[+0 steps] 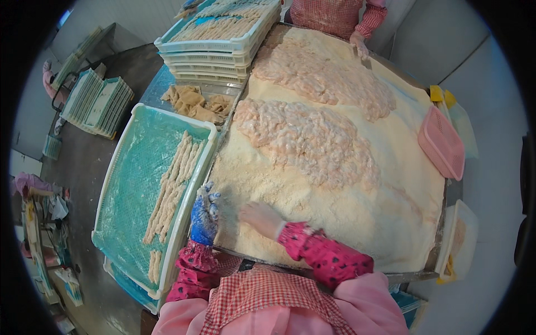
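Observation:
My left hand [204, 215], in a flour-dusted blue glove, is at the table's left edge beside the tray, fingers curled around something I cannot make out. My right hand [257, 218], in a pale glove, rests open in the loose flour [290, 212]. Beyond both hands lie a mound of pale pink pieces [307, 142] and a second mound [324, 72] farther back. To my left, a white-rimmed tray with turquoise mesh [131, 162] holds several long coated strips [170, 190] along its right side.
Stacked trays [206, 61] and crumpled tan material [190, 103] are at back left. A pink basket [441, 142] and white bin [455, 243] line the right. A co-worker's gloved hand [360, 44] is across the table. Racks of trays [97, 103] and other workers occupy the far left.

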The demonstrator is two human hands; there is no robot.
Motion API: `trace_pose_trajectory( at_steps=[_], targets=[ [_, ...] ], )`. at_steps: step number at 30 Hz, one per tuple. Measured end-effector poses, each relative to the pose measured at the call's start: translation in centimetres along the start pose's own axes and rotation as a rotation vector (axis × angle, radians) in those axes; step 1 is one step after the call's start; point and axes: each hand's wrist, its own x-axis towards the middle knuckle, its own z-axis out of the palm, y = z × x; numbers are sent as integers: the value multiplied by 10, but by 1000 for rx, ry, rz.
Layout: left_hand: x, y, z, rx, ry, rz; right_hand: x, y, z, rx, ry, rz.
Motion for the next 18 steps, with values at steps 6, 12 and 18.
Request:
trace_pose_trajectory(
  at_steps=[6,12,18],
  targets=[
    [3,-34,-5,-105,-20,-236,-87,34,-41,984,366,743],
    [4,-51,16,-2,-153,-277,-127,27,-66,653,478,1000],
    [3,-67,17,-301,-262,-360,-111,5,-35,86,427,506]
  ],
)
